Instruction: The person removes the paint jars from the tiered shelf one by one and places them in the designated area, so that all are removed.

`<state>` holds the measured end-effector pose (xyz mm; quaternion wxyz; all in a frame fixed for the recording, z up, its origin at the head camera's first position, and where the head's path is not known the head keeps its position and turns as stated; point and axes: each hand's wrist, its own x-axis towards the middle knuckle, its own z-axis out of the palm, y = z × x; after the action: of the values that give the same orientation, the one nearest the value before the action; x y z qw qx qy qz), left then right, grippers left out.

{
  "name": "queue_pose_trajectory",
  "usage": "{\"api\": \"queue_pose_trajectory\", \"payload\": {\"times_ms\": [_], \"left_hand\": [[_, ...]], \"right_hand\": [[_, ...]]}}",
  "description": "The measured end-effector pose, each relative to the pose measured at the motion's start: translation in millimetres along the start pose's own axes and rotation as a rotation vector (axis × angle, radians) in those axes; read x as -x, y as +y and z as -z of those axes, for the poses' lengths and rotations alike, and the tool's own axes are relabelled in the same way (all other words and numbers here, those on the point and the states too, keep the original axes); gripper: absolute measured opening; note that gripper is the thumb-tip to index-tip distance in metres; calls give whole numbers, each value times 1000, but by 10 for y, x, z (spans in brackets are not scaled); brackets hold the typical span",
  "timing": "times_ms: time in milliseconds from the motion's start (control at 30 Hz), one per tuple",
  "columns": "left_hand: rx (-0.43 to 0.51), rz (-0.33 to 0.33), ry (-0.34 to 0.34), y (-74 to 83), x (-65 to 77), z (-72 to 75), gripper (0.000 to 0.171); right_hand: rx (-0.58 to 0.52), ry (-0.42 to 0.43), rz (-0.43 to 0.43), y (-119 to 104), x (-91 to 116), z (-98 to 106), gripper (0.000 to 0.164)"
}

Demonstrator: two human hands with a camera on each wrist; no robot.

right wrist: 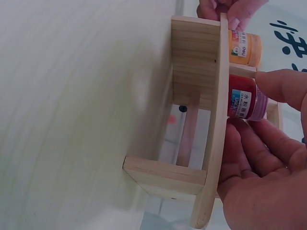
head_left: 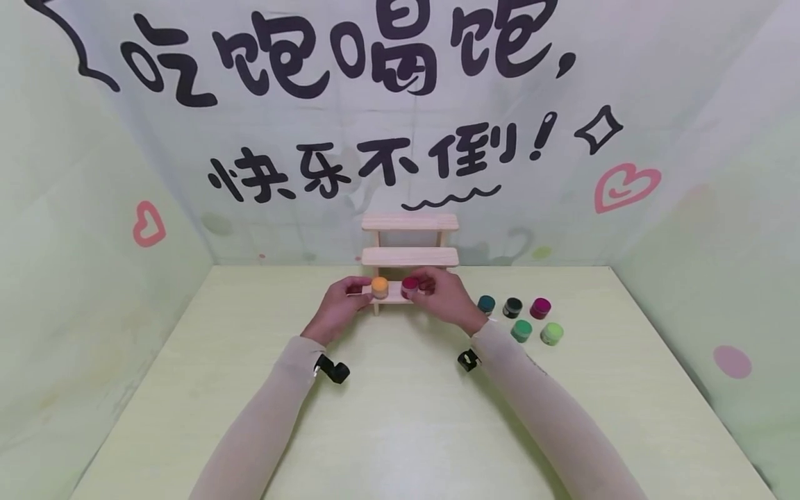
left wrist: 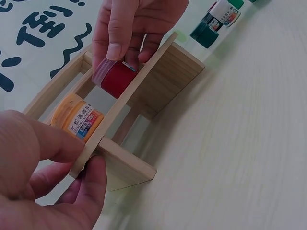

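Observation:
A three-step wooden display stand (head_left: 410,257) stands at the back of the table. On its lowest step sit an orange paint jar (head_left: 379,287) and, right of it, a dark red paint jar (head_left: 409,287). My left hand (head_left: 340,307) grips the left end of that step; in the left wrist view its thumb lies over the board beside the orange jar (left wrist: 79,119), with fingers curled underneath. My right hand (head_left: 445,297) pinches the red jar, thumb at its clear lid and fingers at its side in the right wrist view, with the jar's base at the board.
Right of the stand are several more paint jars: teal (head_left: 486,304), blackish (head_left: 512,307), magenta (head_left: 540,308), green (head_left: 521,330) and light green (head_left: 552,333). A printed cloth wall (head_left: 300,236) rises behind the table (head_left: 400,417).

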<state>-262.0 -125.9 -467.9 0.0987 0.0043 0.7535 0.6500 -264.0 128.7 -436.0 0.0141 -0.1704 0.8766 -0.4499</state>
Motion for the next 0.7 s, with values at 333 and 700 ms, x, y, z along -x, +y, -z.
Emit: {"api": "queue_pose_trajectory", "payload": {"times_ms": [333, 700], "left_hand": [[-42, -1, 19, 26, 18, 40, 42], [-40, -33, 6, -26, -11, 44, 43]], "right_hand": [[2, 1, 68, 14, -7, -43, 33], [11, -10, 68, -10, 123, 28, 39]]}}
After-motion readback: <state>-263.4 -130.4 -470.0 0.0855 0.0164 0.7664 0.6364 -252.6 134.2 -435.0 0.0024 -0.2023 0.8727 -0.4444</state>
